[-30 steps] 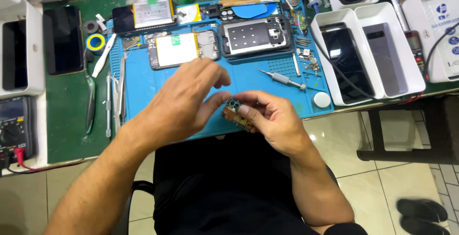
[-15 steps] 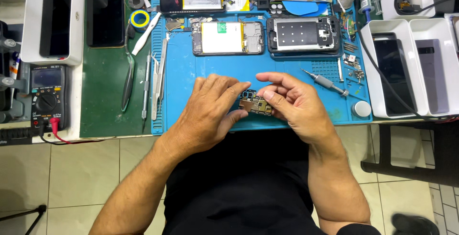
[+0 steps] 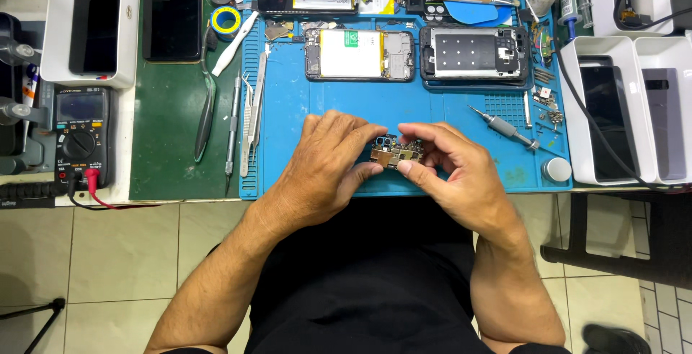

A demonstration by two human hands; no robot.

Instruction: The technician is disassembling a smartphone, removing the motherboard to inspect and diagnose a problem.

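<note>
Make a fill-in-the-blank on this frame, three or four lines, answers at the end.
1. Both hands, the left hand and the right hand, hold a small ____ between them.
2. The work mat under the hands is ____ in colour.
3. The screwdriver lies on the mat to the ____ of the right hand.
4. The multimeter sits at the far ____ of the bench.

Missing words: circuit board; blue; right; left

On my blue work mat (image 3: 303, 116): two opened phones (image 3: 359, 55) (image 3: 472, 53) at the far edge, tweezers (image 3: 249, 127) left, a screwdriver (image 3: 504, 127) right. A multimeter (image 3: 81, 134) sits far left.
</note>
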